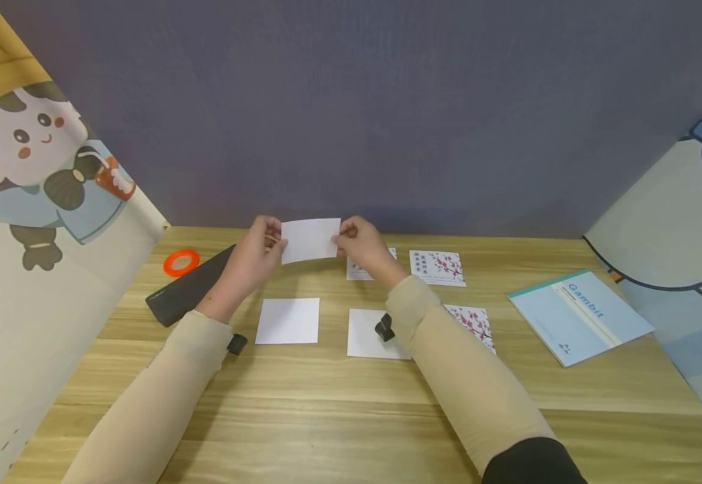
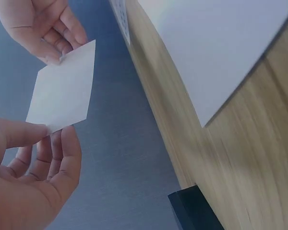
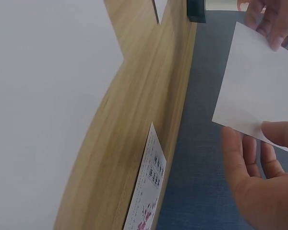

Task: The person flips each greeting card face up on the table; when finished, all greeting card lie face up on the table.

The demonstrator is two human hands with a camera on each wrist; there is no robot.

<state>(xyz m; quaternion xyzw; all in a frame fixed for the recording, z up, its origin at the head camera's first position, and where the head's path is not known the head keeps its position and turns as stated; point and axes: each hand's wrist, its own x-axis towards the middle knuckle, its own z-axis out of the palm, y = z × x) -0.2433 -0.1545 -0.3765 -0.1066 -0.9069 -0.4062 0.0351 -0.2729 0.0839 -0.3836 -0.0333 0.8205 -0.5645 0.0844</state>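
Held up over the back of the table is a blank white card (image 1: 310, 240). My left hand (image 1: 255, 252) pinches its left edge between thumb and fingers, and my right hand (image 1: 364, 247) pinches the right edge. In the left wrist view the card (image 2: 63, 91) tilts between both hands. Two more white cards lie on the table, one (image 1: 288, 321) at centre left and another (image 1: 366, 333) beside my right sleeve. Printed cards with red blossoms lie at the right, one (image 1: 438, 267) in full view, others partly covered by my right arm.
A long dark box (image 1: 190, 288) lies under my left forearm, with an orange ring (image 1: 181, 263) behind it. At the right lies a light blue "Gambit" notepad (image 1: 579, 317). A dark partition (image 1: 351, 121) rises behind the wooden table (image 1: 302, 417), with patterned walls at both sides.
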